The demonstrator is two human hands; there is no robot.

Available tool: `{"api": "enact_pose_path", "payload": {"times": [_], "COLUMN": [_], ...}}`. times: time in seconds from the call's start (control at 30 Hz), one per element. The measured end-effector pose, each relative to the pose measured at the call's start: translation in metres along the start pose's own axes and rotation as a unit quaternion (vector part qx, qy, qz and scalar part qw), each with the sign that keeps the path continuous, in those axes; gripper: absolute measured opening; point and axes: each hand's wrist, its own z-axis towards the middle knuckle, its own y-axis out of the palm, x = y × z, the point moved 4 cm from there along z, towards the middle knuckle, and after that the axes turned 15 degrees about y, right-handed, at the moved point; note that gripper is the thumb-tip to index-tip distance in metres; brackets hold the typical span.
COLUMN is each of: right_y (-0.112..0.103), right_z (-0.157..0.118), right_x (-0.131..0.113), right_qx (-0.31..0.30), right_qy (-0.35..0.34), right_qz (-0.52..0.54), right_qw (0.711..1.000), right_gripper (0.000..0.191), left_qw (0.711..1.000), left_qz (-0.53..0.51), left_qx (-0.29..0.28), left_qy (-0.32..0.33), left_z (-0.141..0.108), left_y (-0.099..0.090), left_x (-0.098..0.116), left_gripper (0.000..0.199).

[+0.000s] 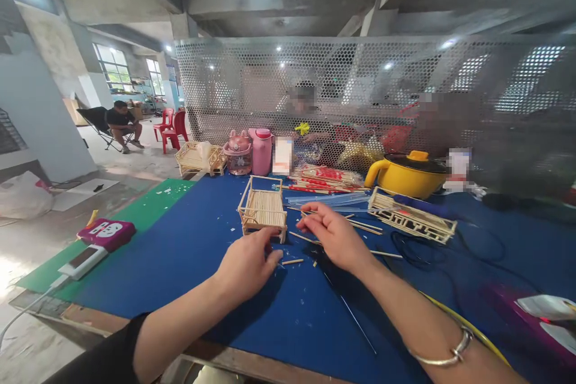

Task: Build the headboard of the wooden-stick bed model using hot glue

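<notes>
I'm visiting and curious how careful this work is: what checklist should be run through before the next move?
1. Stick frame standing on the blue tabletop: ok.
2. Left grip at the frame's near end: ok.
3. Left grip firmly holding the frame: cannot tell.
4. Right grip holding a stick: cannot tell.
5. Area around the right grip free of loose sticks: not ok.
6. Lid on the yellow pot: ok.

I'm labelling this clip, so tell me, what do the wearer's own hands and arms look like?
The left hand and right hand are ungloved. A plain black sleeve shows on the left arm. The right forearm wears a slim silver-coloured bangle; no sleeve shows there.
</notes>
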Motion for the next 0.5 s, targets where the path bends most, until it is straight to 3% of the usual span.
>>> {"api": "enact_pose_path", "payload": {"times": [0.13,0.4,0.5], "right_y": [0.001,0.037,0.039], "right_z": [0.032,0.046,0.05], "right_x": [-0.003,0.004,0.004], "right_qx": [0.022,-0.12,-0.132], "right_qy": [0.039,0.117,0.123], "right_qz": [0.05,0.086,0.096], "right_qw": [0.998,0.982,0.979], "right_gripper": [0.016,0.031,0.036], "left_qw": [0.998,0.999,0.998], "left_qz": [0.052,0.035,0.03], "left_qx": [-0.013,0.007,0.03], "left_qy": [-0.042,-0.041,-0.053], "left_z": [0.022,0.031,0.027], "left_y": [0.015,0.017,0.009], "left_x": [-0.006,-0.026,-0.036], "left_gripper": [0.052,0.024,0.024]}}
